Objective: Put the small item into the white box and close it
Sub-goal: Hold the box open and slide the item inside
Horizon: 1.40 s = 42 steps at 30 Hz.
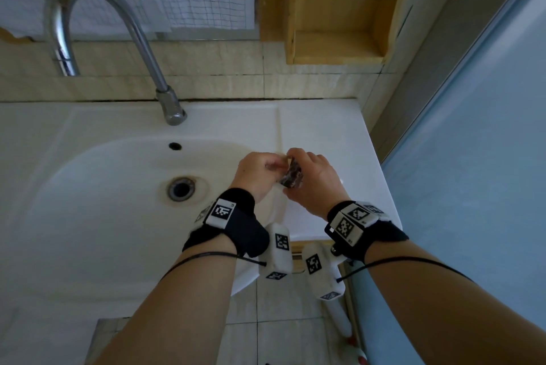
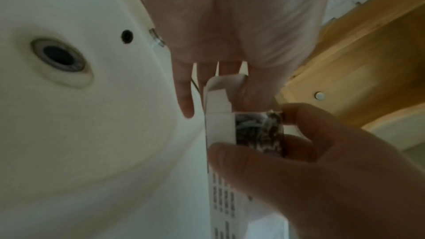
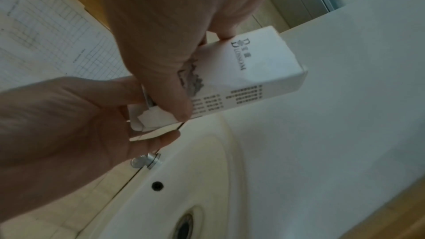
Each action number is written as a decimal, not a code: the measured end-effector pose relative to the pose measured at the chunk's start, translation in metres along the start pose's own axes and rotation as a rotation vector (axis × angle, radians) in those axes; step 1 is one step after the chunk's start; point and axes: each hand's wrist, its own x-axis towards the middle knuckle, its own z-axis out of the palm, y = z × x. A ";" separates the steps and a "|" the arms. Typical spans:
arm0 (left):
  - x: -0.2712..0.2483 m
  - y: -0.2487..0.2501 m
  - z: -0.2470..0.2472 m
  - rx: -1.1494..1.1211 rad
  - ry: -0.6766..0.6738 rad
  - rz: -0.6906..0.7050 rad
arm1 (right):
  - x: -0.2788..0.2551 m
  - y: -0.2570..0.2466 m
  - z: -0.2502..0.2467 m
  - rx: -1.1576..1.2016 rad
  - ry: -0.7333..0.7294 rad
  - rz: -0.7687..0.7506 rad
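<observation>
Both hands hold a long white box with a dark marbled patch and printed text above the sink's right rim. My right hand grips the box's body, thumb on one side and fingers on the other, as the right wrist view shows. My left hand is at the box's open end and pinches the bent end flap between thumb and fingers. The box lies roughly level, its closed end pointing away from my left hand. No small item shows in any view.
A white basin with a drain lies below and left of the hands. A curved chrome faucet stands behind it. The flat white ledge is under the hands; a wooden shelf and a glass panel are to the right.
</observation>
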 end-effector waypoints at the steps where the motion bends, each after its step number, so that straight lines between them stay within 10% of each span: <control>1: 0.000 0.002 -0.002 -0.010 -0.047 -0.008 | -0.001 0.000 -0.001 0.015 0.010 -0.004; 14: -0.007 0.019 -0.023 -0.378 0.038 0.009 | 0.008 -0.007 -0.046 1.046 -0.121 0.267; 30: -0.009 0.013 -0.011 -0.323 0.043 0.009 | 0.004 -0.002 -0.044 1.017 -0.123 0.267; 42: -0.015 0.018 0.013 0.152 0.067 0.011 | 0.011 -0.025 -0.037 0.953 0.118 0.366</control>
